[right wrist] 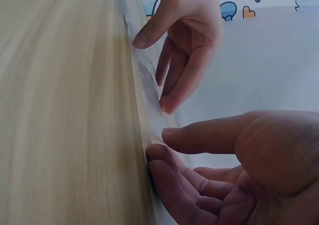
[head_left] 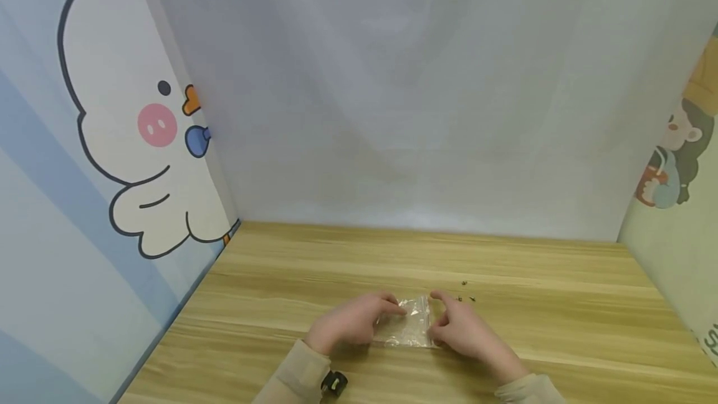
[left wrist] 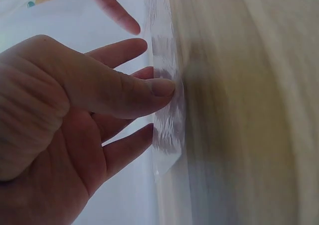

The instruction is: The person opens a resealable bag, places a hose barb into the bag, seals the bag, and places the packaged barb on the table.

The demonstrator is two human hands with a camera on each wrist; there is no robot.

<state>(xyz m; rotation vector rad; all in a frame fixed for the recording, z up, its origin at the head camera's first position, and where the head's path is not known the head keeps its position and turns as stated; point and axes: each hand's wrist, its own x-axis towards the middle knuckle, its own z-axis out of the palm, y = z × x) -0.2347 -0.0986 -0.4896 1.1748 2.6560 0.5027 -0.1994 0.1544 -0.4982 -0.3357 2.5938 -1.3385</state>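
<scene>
A small clear zip bag (head_left: 412,326) lies flat on the wooden table, its zip edge toward the right. My left hand (head_left: 359,320) rests over the bag's left part. In the left wrist view, the thumb of that hand (left wrist: 75,110) lies against the near side of the plastic, while its other fingers reach across, spread and fairly straight. Beside the zip edge is my right hand (head_left: 462,329), thumb and forefinger apart. The right wrist view shows this hand (right wrist: 219,170) with bent fingers, thumb tip close to the bag's end and a small gap between thumb and fingertips.
Three tiny dark pieces (head_left: 464,283) lie on the table (head_left: 280,260) just beyond my right hand. A black device (head_left: 335,383) is strapped at my left wrist. A white sheet (head_left: 392,111) rises behind the table, with printed cartoon panels at both sides.
</scene>
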